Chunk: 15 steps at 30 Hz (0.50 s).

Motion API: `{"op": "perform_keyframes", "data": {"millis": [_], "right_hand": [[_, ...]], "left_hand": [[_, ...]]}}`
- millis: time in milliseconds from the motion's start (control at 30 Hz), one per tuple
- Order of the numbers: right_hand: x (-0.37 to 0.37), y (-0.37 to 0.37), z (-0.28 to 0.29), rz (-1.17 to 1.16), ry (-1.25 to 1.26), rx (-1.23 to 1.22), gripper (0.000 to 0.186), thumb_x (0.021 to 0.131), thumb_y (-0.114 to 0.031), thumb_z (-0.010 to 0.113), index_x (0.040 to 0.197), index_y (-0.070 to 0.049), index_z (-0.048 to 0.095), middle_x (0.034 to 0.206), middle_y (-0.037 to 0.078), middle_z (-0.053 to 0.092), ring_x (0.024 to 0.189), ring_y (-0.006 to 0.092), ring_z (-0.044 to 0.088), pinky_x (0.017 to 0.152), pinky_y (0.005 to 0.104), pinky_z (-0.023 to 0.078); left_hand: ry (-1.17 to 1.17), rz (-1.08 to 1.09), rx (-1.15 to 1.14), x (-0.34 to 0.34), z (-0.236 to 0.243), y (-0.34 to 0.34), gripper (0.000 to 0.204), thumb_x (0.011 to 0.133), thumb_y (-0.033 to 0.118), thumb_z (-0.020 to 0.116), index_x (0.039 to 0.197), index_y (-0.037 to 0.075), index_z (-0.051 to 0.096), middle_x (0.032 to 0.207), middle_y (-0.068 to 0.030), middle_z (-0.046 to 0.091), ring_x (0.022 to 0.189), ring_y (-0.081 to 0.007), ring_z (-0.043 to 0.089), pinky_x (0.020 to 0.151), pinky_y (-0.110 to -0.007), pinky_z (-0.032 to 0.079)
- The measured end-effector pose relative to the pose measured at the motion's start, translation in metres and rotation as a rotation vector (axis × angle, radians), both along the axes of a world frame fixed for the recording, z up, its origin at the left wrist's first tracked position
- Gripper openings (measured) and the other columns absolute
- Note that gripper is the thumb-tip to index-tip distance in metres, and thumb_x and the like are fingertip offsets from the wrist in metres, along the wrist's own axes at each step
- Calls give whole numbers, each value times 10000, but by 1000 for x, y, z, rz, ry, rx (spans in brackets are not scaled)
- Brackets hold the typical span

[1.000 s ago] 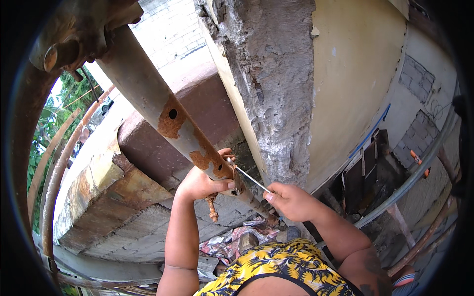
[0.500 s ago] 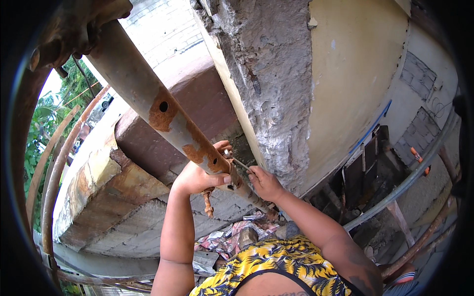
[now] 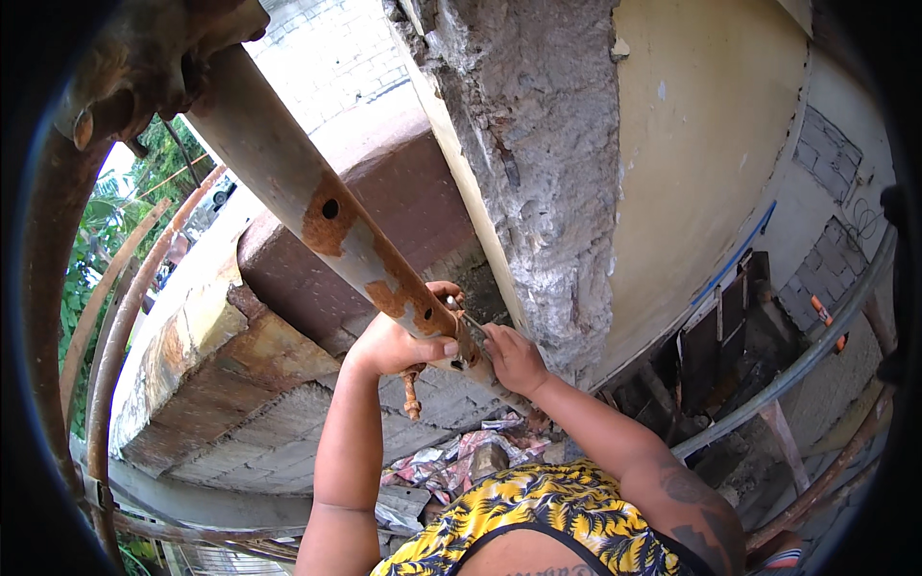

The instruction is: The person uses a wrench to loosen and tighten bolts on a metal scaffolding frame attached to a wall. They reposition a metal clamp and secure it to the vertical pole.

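A rusty, grey-painted metal pipe with round holes slants from the upper left down to the middle. My left hand is wrapped around the pipe, thumb on the near side and fingertips showing beyond it. Just below that hand hangs a rusty threaded bolt, attached at the pipe. My right hand is closed beside the pipe's right side, gripping a thin metal rod. Most of the rod is hidden by the fingers; its visible end points at rusty hardware by my left fingertips.
A rough, chipped concrete column stands close on the right, next to a cream wall. A large rusty clamp is at the pipe's upper end. Bent rusty bars stand left. Crumpled sheeting lies below.
My right hand has moved slightly up and turned, so less of the rod shows. The left hand keeps its hold on the pipe. The whole view has shifted a little.
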State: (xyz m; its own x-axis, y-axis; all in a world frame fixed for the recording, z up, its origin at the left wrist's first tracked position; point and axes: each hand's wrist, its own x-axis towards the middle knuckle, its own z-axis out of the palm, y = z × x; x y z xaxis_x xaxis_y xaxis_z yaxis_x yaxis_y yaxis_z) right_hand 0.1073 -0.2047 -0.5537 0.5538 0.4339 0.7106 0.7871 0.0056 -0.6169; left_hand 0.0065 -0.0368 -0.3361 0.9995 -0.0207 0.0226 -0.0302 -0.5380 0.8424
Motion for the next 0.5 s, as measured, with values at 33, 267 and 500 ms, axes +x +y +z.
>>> {"op": "perform_keyframes", "data": {"millis": [33,267,500], "right_hand": [[-1,-5,6,25,10,-11,285,1044,-156,548,1321,-92,553,1031,164,659,926,419,662,778,497,547],[18,-18,8,94,57,-169,347,1042,-146,544,1389,-128,547,1151,172,683,1001,426,678,804,485,568],[-3,-34,12,278,304,-288,420,1053,-286,562,1407,-72,490,1164,238,679,1071,457,669,882,496,548]], "left_hand": [[-2,2,14,-1,0,0,838,693,334,896,1396,15,567,1248,-125,672,1166,-245,636,1018,-403,504],[3,-11,13,6,-2,-1,923,654,449,888,1383,-8,556,1301,-129,641,1192,-241,603,1032,-398,480],[-234,59,-177,-6,9,-1,1176,614,492,934,1544,7,402,1484,-197,532,1348,-310,539,1123,-468,433]]}}
